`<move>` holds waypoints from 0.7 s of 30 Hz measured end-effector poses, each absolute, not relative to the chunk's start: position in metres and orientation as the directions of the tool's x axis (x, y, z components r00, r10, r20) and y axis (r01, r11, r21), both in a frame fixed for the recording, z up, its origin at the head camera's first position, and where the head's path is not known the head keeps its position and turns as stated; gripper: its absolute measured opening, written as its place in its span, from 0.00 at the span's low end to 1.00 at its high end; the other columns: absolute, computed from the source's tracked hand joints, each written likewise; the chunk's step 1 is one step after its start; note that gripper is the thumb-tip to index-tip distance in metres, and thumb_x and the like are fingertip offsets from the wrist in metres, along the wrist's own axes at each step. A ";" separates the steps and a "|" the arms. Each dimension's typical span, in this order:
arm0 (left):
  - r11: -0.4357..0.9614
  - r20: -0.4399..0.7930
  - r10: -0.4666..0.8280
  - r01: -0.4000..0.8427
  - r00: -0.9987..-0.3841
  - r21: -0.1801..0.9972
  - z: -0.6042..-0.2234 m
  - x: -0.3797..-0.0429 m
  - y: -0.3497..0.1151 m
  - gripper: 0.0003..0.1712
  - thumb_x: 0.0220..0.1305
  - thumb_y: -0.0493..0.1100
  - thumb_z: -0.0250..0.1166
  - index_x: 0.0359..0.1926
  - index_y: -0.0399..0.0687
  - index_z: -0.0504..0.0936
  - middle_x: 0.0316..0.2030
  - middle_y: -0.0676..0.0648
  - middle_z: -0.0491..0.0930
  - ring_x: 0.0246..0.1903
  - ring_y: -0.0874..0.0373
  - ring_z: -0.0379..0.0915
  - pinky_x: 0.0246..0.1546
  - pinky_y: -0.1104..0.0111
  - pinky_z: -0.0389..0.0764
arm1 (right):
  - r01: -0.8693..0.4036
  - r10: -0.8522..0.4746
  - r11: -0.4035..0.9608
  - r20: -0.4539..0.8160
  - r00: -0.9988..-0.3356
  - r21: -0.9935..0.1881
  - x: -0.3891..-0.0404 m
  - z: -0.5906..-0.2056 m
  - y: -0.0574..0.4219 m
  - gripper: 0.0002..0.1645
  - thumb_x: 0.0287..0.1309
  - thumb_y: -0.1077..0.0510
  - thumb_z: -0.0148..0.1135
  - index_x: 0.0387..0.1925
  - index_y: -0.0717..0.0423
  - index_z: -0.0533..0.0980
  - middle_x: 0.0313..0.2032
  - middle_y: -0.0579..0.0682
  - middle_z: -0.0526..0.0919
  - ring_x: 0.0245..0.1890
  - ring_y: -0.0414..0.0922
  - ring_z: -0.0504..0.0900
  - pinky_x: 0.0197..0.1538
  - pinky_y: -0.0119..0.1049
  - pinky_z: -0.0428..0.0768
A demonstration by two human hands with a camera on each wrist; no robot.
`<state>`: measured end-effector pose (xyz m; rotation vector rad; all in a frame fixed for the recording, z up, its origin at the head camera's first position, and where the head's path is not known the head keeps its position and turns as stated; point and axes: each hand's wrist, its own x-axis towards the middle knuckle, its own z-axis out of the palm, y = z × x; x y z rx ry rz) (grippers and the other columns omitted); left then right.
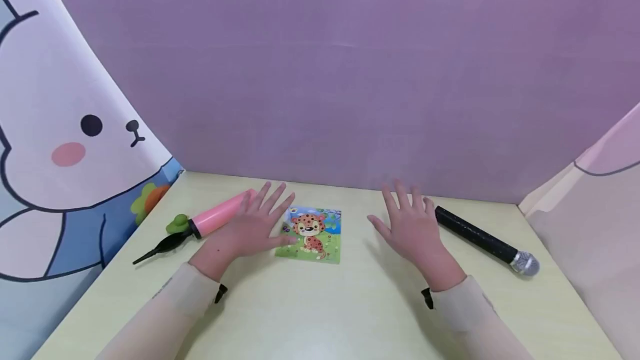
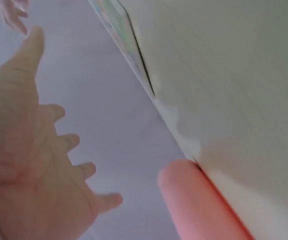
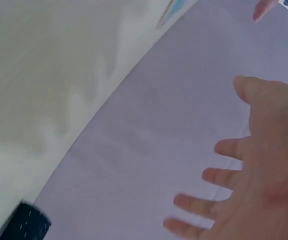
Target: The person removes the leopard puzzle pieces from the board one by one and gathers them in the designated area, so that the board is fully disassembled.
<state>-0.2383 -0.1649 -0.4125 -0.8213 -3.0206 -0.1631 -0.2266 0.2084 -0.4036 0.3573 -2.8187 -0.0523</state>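
Note:
My left hand (image 1: 252, 230) is held above the table with its fingers spread, between a pink hand pump (image 1: 220, 215) and a square leopard picture puzzle (image 1: 310, 232). The thumb overlaps the puzzle's left edge in the head view. In the left wrist view the pump's pink barrel (image 2: 199, 205) lies apart from the palm. My right hand (image 1: 414, 232), also spread and holding nothing, hovers left of a black microphone (image 1: 480, 238) with a silver head. The microphone's dark end (image 3: 26, 222) shows low in the right wrist view, away from the fingers.
A small green object (image 1: 177, 224) sits behind the pump's black nozzle; its kind is unclear. The pale table (image 1: 320, 310) meets a purple backdrop (image 1: 340, 82) at its far edge. Cartoon-printed cloth (image 1: 65, 182) stands along the left side, a pale panel (image 1: 595, 226) along the right.

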 end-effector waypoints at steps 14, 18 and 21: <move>0.686 -0.035 0.717 0.697 -0.696 0.207 -0.410 -0.229 -0.140 0.52 0.68 0.58 0.73 0.84 0.49 0.61 0.85 0.43 0.59 0.83 0.41 0.58 0.80 0.48 0.70 | -0.362 -0.362 0.737 0.119 -0.924 -0.571 -0.275 -0.392 0.136 0.39 0.79 0.50 0.60 0.81 0.58 0.61 0.76 0.61 0.69 0.58 0.57 0.87 0.57 0.50 0.91; 0.694 -0.105 0.718 0.699 -0.688 0.174 -0.414 -0.227 -0.134 0.48 0.69 0.57 0.72 0.83 0.48 0.63 0.84 0.44 0.60 0.83 0.43 0.57 0.82 0.50 0.69 | -0.321 -0.387 0.684 0.047 -0.921 -0.656 -0.288 -0.404 0.115 0.35 0.79 0.53 0.60 0.80 0.56 0.63 0.75 0.59 0.72 0.57 0.55 0.86 0.54 0.45 0.91; 0.715 -0.151 0.699 0.682 -0.698 0.154 -0.415 -0.225 -0.131 0.45 0.71 0.56 0.71 0.81 0.48 0.66 0.83 0.44 0.64 0.83 0.44 0.59 0.82 0.51 0.67 | -0.307 -0.412 0.649 0.017 -0.911 -0.696 -0.295 -0.411 0.100 0.35 0.79 0.55 0.61 0.80 0.54 0.63 0.74 0.57 0.74 0.57 0.53 0.86 0.53 0.43 0.91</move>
